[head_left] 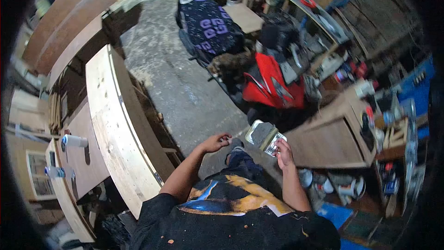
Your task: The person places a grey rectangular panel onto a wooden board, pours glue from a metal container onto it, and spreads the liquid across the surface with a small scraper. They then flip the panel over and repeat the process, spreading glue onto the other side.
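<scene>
My right hand (pixel 284 152) grips the near edge of a shallow silvery tray (pixel 279 139), which holds a flat grey piece (pixel 262 133) with a pale band across it. The tray hangs in front of my body, tilted above the floor. To its left, my left hand (pixel 217 142) reaches forward over the floor, apart from the tray. Its fingers are partly curled, and whether anything small sits between them is too small to tell.
A long pale wooden board (pixel 108 111) runs along the left, beside a table with a white bottle (pixel 75 141). Ahead are a covered motorbike (pixel 208 23) and a red fairing (pixel 273 81). At right stands a wooden cabinet (pixel 328 143) near cluttered shelves.
</scene>
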The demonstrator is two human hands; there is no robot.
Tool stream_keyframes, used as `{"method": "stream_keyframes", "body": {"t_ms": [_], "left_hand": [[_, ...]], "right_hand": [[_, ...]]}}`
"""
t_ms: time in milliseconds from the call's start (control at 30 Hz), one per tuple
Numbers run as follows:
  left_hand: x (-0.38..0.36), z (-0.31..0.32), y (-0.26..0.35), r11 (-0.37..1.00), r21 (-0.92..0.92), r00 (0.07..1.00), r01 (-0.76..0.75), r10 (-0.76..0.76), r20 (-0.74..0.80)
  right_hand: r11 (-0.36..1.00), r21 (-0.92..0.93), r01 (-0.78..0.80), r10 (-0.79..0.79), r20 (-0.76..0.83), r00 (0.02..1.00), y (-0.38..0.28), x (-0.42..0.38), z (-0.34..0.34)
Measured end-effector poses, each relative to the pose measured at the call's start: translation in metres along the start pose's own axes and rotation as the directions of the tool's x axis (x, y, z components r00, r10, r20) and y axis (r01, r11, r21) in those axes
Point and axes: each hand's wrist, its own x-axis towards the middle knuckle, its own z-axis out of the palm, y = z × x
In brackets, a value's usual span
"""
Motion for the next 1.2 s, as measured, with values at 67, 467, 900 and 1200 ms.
{"method": "stream_keyframes", "body": {"t_ms": [67,467,900,1200], "left_hand": [[0.031,0.015,-0.018,0.992,-0.093,0.997,-0.080,0.078,-0.020],[-0.116,-0.233,-0.214,0.675,-0.738,0.494,-0.012,-0.638,-0.591],[0.035,-0.751,-0.228,0.903,-0.414,0.686,0.113,-0.372,-0.625],[0.211,-1.180,-0.169,0.979,-0.197,0.690,-0.045,-0.112,-0.715]], "right_hand": [[0.997,-0.046,0.064,-0.059,0.102,0.993,-0.032,0.026,0.007],[0.877,-0.455,-0.154,0.409,0.537,0.738,-0.079,0.327,0.419],[0.937,-0.262,-0.229,0.330,0.454,0.828,-0.132,0.596,0.755],[0.984,0.116,-0.133,0.061,0.486,0.872,-0.235,0.802,0.936]]}}
